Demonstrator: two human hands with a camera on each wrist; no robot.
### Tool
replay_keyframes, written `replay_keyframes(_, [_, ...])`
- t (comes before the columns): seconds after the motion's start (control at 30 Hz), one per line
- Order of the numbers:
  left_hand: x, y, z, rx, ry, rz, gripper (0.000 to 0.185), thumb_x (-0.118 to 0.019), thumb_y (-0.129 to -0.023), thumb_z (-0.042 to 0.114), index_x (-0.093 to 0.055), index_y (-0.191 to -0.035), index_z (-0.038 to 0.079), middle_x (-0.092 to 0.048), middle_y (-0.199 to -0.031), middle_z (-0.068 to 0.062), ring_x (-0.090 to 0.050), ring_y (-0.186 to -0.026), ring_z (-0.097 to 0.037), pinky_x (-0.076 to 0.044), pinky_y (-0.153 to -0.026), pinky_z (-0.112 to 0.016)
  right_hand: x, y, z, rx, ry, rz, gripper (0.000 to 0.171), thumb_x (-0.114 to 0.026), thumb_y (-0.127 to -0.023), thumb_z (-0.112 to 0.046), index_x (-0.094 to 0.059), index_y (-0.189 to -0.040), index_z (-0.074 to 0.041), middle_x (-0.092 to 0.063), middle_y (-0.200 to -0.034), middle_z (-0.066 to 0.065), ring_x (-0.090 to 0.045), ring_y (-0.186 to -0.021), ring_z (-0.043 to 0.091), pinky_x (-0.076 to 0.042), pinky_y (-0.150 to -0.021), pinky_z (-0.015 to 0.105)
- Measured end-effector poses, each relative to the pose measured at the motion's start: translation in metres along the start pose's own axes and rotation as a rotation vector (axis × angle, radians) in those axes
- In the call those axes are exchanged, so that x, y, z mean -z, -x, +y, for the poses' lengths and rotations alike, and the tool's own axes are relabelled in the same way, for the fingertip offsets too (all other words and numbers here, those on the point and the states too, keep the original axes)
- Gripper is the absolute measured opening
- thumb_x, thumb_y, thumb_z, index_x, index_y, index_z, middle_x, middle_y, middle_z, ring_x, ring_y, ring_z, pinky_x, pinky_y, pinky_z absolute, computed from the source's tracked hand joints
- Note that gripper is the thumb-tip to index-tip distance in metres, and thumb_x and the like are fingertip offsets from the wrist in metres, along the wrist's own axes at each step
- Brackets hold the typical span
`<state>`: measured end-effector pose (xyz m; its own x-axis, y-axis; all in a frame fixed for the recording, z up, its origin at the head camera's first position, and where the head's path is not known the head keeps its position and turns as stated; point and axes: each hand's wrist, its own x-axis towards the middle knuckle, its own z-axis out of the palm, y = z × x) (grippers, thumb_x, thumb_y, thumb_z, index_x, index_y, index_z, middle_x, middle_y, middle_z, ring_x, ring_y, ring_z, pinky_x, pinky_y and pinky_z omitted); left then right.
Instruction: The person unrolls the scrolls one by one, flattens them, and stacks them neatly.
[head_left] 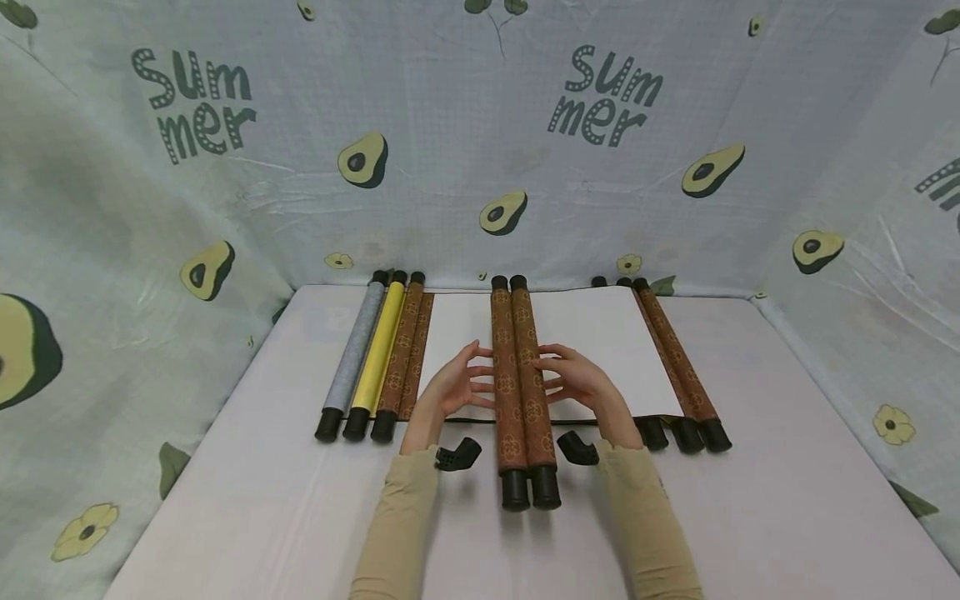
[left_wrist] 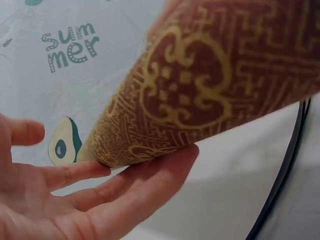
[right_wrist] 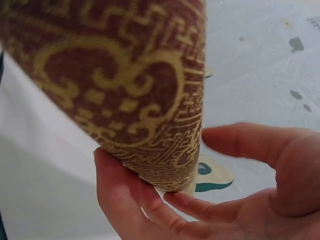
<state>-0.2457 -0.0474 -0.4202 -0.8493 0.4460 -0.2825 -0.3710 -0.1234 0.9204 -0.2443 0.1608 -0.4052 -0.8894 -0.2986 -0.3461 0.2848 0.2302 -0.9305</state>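
Note:
Two brown scrolls (head_left: 508,375) with gold patterning and black end knobs are held side by side, raised above the table. The left hand (head_left: 453,379) supports them from the left. In the left wrist view, its extended fingers (left_wrist: 145,192) reach beneath the patterned roll (left_wrist: 200,85) while its thumb stands off. From the right, the right hand (head_left: 577,379) carries the other side. Its fingers (right_wrist: 117,190) lie under the roll (right_wrist: 120,95) in the right wrist view, and the thumb tip is at its edge. Fingertips under the scrolls are partly hidden.
A white sheet (head_left: 615,333) lies behind the hands. On its left are a grey roll (head_left: 356,346), a yellow roll (head_left: 381,346) and brown rolls (head_left: 402,346); more brown rolls (head_left: 678,358) lie on its right. A printed cloth (head_left: 450,100) hangs around the table (head_left: 795,467).

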Motion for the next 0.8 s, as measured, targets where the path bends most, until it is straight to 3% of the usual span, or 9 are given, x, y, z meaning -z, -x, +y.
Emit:
replay_keyframes(0.13, [-0.004,-0.004,-0.001,-0.026,-0.101,0.068,0.045,-0.033,-0.094,0.042,-0.035,-0.124,0.008,-0.043,-0.122,-0.022,-0.057,-0.08,-0.022,-0.051,-0.063,-0.038,-0.005,0.003,-0.004,0.035,0.071,0.029,0.063,-0.051,-0.089,-0.03,-0.021,-0.139,-0.004,-0.033,-0.135,0.025,-0.047,-0.112,0.043,-0.05,-0.078,0.043])
replay_keyframes(0.33, [-0.009,-0.006,-0.004,-0.058,-0.263,0.161,0.043,-0.056,-0.086,0.031,-0.037,-0.117,0.008,-0.05,-0.115,-0.021,-0.062,-0.08,-0.025,-0.052,-0.059,-0.035,-0.018,0.005,-0.007,0.05,0.16,0.071,0.083,-0.068,-0.077,-0.029,-0.019,-0.138,-0.003,-0.035,-0.129,0.023,-0.053,-0.104,0.036,-0.052,-0.074,0.041])
replay_keyframes(0.63, [-0.01,0.002,-0.004,-0.095,-0.363,0.119,0.062,-0.065,-0.079,0.015,-0.027,-0.126,0.003,-0.047,-0.117,-0.025,-0.057,-0.079,-0.022,-0.053,-0.064,-0.04,-0.028,0.011,-0.008,0.064,0.229,0.094,0.088,-0.074,-0.071,-0.021,-0.018,-0.137,0.0,-0.035,-0.125,0.023,-0.054,-0.097,0.032,-0.053,-0.068,0.037])
replay_keyframes(0.8, [-0.009,0.0,-0.009,-0.106,-0.393,0.141,0.063,-0.068,-0.077,0.015,-0.029,-0.125,0.005,-0.048,-0.115,-0.022,-0.058,-0.079,-0.023,-0.053,-0.061,-0.037,-0.029,0.01,-0.005,0.061,0.242,0.091,0.091,-0.075,-0.07,-0.022,-0.018,-0.136,0.002,-0.035,-0.125,0.023,-0.054,-0.097,0.03,-0.052,-0.068,0.036])
